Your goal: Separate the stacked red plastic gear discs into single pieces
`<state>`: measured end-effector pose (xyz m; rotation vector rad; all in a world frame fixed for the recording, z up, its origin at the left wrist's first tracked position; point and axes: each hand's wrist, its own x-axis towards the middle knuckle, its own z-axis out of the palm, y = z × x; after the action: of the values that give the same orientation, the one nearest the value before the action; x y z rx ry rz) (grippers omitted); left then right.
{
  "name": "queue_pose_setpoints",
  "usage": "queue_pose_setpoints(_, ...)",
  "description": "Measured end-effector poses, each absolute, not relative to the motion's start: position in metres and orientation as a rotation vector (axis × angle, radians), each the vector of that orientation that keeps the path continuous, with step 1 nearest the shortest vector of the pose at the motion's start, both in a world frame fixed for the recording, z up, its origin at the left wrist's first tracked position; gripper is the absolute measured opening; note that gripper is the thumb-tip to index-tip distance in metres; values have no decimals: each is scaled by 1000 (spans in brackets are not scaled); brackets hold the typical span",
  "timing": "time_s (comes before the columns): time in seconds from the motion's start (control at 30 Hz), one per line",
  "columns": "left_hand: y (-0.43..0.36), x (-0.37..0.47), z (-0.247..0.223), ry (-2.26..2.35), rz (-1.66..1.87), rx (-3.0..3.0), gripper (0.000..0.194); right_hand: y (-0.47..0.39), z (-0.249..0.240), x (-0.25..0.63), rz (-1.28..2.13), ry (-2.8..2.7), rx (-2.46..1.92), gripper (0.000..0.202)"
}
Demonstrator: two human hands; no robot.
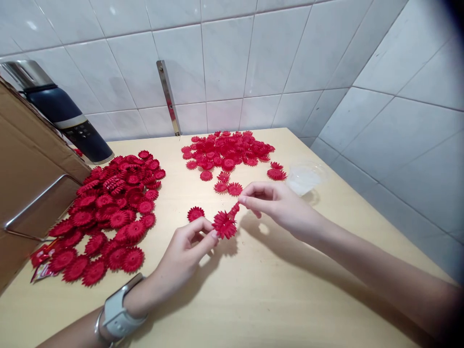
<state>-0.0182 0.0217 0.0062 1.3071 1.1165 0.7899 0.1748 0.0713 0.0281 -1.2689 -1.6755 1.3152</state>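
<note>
Between thumb and fingers, my left hand pinches the edge of a red artificial flower with pointed petals. From its upper right side runs a narrow red piece, and my right hand pinches the far tip of it. The flower is held above the table, casting a shadow below. Just behind my left hand lies a single red petal disc. A few more red discs rest near my right fingertips. My left wrist wears a watch with a pale strap.
Large piles of red petal discs lie at left and at the back. A clear plastic container stands right. A cardboard box and a dark blue flask border the left; tiled walls enclose the table.
</note>
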Motion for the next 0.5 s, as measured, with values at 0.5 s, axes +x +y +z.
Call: queue_pose_setpoints(0.5,16,-17,9,1075,770,1323,19,86,25,185,1051,-1502,-1363,17)
